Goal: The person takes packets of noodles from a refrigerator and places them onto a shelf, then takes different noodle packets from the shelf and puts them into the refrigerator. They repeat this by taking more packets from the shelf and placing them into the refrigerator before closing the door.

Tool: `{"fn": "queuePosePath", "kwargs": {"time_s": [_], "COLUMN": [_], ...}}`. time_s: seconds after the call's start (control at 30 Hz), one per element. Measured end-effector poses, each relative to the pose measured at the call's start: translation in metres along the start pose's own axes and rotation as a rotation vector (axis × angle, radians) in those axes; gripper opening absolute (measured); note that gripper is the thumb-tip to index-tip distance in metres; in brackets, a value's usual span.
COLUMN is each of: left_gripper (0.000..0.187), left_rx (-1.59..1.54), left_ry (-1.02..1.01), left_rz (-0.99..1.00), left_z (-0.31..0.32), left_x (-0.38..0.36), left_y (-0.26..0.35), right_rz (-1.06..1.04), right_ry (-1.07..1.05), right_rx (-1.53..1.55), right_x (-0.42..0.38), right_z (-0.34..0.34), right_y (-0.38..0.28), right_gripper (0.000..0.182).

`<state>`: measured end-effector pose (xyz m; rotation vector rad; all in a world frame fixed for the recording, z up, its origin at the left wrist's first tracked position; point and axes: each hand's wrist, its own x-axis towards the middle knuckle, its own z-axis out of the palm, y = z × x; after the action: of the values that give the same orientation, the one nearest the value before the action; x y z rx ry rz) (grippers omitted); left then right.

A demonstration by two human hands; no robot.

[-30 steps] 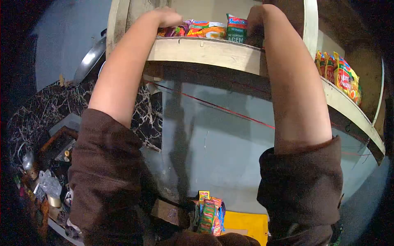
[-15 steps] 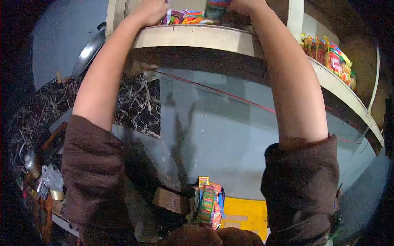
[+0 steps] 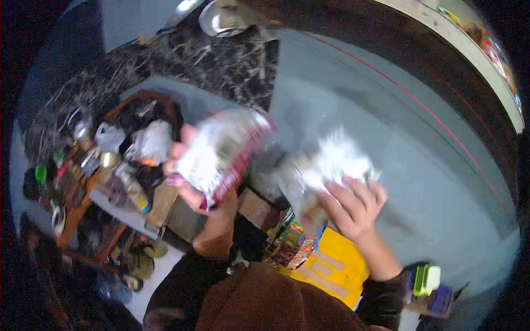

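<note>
My left hand (image 3: 190, 193) is wrapped round a white and magenta packet (image 3: 221, 154), its printed side towards me; the print is too blurred to read. Over to the right, my right hand (image 3: 356, 209) grips a whitish, partly clear plastic packet (image 3: 339, 160), smeared by motion, so its contents cannot be made out. Both packets are held up in front of me, apart from each other. Below and between my hands sits a bundle of colourful small packets (image 3: 292, 237), beside a yellow panel (image 3: 337, 259) with tan strips on it.
To the left, a cluttered table holds plastic bags (image 3: 154, 140), a gold-coloured can (image 3: 109, 160) and a bottle (image 3: 137, 193). A curved-looking white shelf (image 3: 469, 52) with packets crosses the upper right. A red line (image 3: 386, 71) runs along the wall. A green container (image 3: 426, 280) stands lower right.
Both hands have come down from the high shelf and now hold packets in front of me. The view has tilted down and turned left, bringing the cluttered table in.
</note>
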<state>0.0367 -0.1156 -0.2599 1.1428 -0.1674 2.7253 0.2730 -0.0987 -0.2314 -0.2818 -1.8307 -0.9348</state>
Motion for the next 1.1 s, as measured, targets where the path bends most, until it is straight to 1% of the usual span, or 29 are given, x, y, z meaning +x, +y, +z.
{"fn": "queuePosePath", "kwargs": {"time_s": [0.03, 0.07, 0.1, 0.13, 0.17, 0.2, 0.23, 0.27, 0.3, 0.33, 0.37, 0.4, 0.43, 0.47, 0.5, 0.53, 0.6, 0.63, 0.67, 0.7, 0.73, 0.77, 0.8, 0.83, 0.9, 0.93, 1.0, 1.03, 1.1], "left_gripper": [0.030, 0.032, 0.037, 0.040, 0.038, 0.039, 0.041, 0.040, 0.040, 0.040, 0.040, 0.040, 0.040, 0.041, 0.043, 0.043, 0.043, 0.044, 0.042, 0.037, 0.036, 0.035, 0.034, 0.034, 0.033, 0.033, 0.035, 0.035, 0.038], "left_rx": [-0.004, 0.125, 0.198, 0.171, 0.321, 0.210, 0.094, -0.009, -0.044, -0.077, -0.113, -0.191, -0.239, -0.165, -0.100, -0.133, -0.082, -0.036, -0.053, -0.026, -0.098, -0.169, -0.275, -0.075, -0.097, -0.105, -0.192, -0.192, -0.148], "left_ry": [-0.062, 0.117, 0.196, 0.314, 0.588, 0.603, 0.601, 0.603, 0.652, 0.725, 0.793, 0.774, 0.735, 0.792, 0.854, 0.858, 0.881, 0.886, 0.772, 0.703, 0.808, 0.910, 1.214, 1.170, 1.090, 1.092, 1.141, 1.146, 0.971], "left_rz": [-0.159, -0.288, -0.597, -0.797, -0.959, -1.117, -1.266, -1.316, -1.329, -1.308, -1.289, -1.287, -1.276, -1.243, -1.206, -1.206, -1.141, -1.109, -1.083, -1.080, -1.038, -0.998, -0.896, -0.905, -0.862, -0.858, -0.740, -0.741, -0.768], "left_z": [-0.034, -0.019, -0.026, -0.040, -0.047, -0.061, -0.075, -0.082, -0.083, -0.080, -0.078, -0.085, -0.098, -0.093, -0.090, -0.092, -0.088, -0.087, -0.086, -0.090, -0.093, -0.094, -0.091, -0.096, -0.112, -0.116, -0.126, -0.128, -0.131], "left_x": [-0.022, -0.048, -0.056, -0.064, -0.064, -0.065, -0.065, -0.071, -0.076, -0.082, -0.085, -0.091, -0.103, -0.104, -0.105, -0.104, -0.099, -0.095, -0.093, -0.093, -0.095, -0.096, -0.087, -0.086, -0.083, -0.080, -0.072, -0.068, -0.058], "left_y": [0.012, 0.024, 0.043, 0.054, 0.067, 0.078, 0.090, 0.104, 0.117, 0.128, 0.139, 0.150, 0.159, 0.168, 0.178, 0.191, 0.220, 0.230, 0.243, 0.254, 0.268, 0.281, 0.288, 0.302, 0.328, 0.340, 0.369, 0.387, 0.426], "right_rz": [0.112, 0.375, 0.645, 1.003, 1.372, 1.432, 1.431, 1.498, 1.570, 1.560, 1.678, 1.801, 1.802, 1.695, 1.631, 1.559, 1.680, 1.673, 1.512, 1.346, 1.331, 1.473, 1.617, 1.613, 1.554, 1.499, 1.480, 1.470, 1.475], "right_ry": [-0.073, -0.053, -0.054, -0.047, -0.059, -0.093, -0.201, -0.180, -0.154, -0.165, -0.154, -0.146, -0.160, -0.360, -0.473, -0.580, -0.455, -0.473, -0.592, -0.692, -0.693, -0.708, -0.719, -0.721, -0.700, -0.620, -0.622, -0.614, -0.606], "right_rx": [0.199, 0.456, 0.711, 0.889, 1.045, 1.094, 1.045, 1.187, 1.326, 1.383, 1.392, 1.389, 1.432, 1.376, 1.356, 1.334, 1.649, 1.662, 1.533, 1.399, 1.402, 1.579, 1.758, 1.759, 1.781, 1.862, 1.910, 1.962, 1.962], "right_x": [-0.034, -0.059, -0.086, -0.132, -0.162, -0.159, -0.171, -0.177, -0.180, -0.180, -0.177, -0.176, -0.194, -0.221, -0.220, -0.218, -0.173, -0.172, -0.172, -0.168, -0.160, -0.149, -0.134, -0.116, -0.081, -0.071, -0.054, -0.046, -0.027], "right_z": [-0.006, -0.003, -0.001, 0.003, 0.005, 0.003, 0.000, 0.002, 0.007, 0.010, 0.016, 0.017, 0.025, 0.038, 0.038, 0.037, 0.023, 0.024, 0.024, 0.024, 0.027, 0.031, 0.033, 0.030, 0.023, 0.024, 0.028, 0.028, 0.026], "right_y": [-0.007, -0.023, -0.040, -0.060, -0.078, -0.087, -0.095, -0.105, -0.116, -0.129, -0.143, -0.155, -0.166, -0.180, -0.193, -0.206, -0.220, -0.225, -0.229, -0.231, -0.234, -0.237, -0.242, -0.250, -0.265, -0.278, -0.309, -0.328, -0.365], "right_gripper": [0.025, 0.031, 0.036, 0.040, 0.043, 0.045, 0.049, 0.051, 0.052, 0.052, 0.053, 0.054, 0.054, 0.056, 0.057, 0.058, 0.060, 0.060, 0.055, 0.050, 0.050, 0.057, 0.064, 0.064, 0.061, 0.058, 0.056, 0.054, 0.052]}}
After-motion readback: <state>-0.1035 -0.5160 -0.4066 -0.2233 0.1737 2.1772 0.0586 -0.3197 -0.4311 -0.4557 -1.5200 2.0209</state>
